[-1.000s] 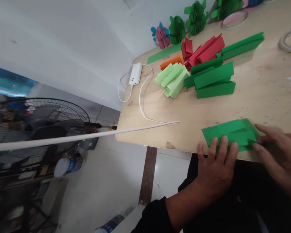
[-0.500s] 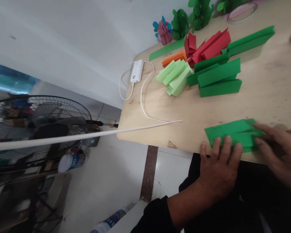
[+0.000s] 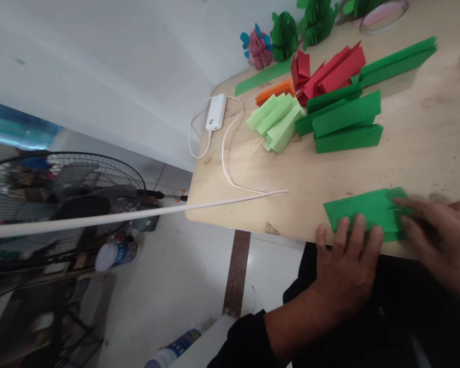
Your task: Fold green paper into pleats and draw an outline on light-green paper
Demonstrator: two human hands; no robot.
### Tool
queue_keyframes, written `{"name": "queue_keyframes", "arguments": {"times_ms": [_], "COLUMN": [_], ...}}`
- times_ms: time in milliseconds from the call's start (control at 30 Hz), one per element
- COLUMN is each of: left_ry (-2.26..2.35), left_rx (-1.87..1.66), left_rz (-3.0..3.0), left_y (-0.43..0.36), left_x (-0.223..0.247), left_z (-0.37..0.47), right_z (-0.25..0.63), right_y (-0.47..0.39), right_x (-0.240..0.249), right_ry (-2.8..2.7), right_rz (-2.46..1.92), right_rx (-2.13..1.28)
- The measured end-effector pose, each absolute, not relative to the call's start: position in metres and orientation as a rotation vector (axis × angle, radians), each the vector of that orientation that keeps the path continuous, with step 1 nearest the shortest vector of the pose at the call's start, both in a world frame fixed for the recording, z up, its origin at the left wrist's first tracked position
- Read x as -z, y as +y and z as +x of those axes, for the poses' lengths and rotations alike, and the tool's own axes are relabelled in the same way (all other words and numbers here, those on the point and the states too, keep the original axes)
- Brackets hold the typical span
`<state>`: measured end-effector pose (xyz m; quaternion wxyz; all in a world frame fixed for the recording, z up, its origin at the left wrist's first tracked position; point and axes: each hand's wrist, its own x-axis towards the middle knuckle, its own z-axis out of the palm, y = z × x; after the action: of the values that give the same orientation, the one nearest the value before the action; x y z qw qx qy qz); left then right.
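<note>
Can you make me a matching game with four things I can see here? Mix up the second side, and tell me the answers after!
Things
1. Green paper nearest the person
2. White box
3. Pink paper shape
4. Fan

Clues
A. Has blue pieces on it
B. Off the table, with a dark wire cage
C. Under fingers of the left hand
D. On the table, with a thin white cable at its end

Right pairs: 1-C, 2-D, 3-A, 4-B
</note>
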<state>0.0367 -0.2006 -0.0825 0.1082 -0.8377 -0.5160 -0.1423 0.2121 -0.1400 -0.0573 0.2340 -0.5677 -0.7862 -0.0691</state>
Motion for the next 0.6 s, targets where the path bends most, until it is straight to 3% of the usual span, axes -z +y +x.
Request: {"name": "queue_keyframes", "arguments": {"times_ms": [600], "left_ry": [-1.518], "left_rx": [0.362], "left_rz": [-2.441], "left_y": [-0.2022], "left_x": [0.0794], "left_z": [0.039], "right_z": [0.2132], "right_y": [-0.1407], "right_x": [0.0557], "right_ry": [-2.238], "right_rz": [-1.453], "right_rx": [0.317]}}
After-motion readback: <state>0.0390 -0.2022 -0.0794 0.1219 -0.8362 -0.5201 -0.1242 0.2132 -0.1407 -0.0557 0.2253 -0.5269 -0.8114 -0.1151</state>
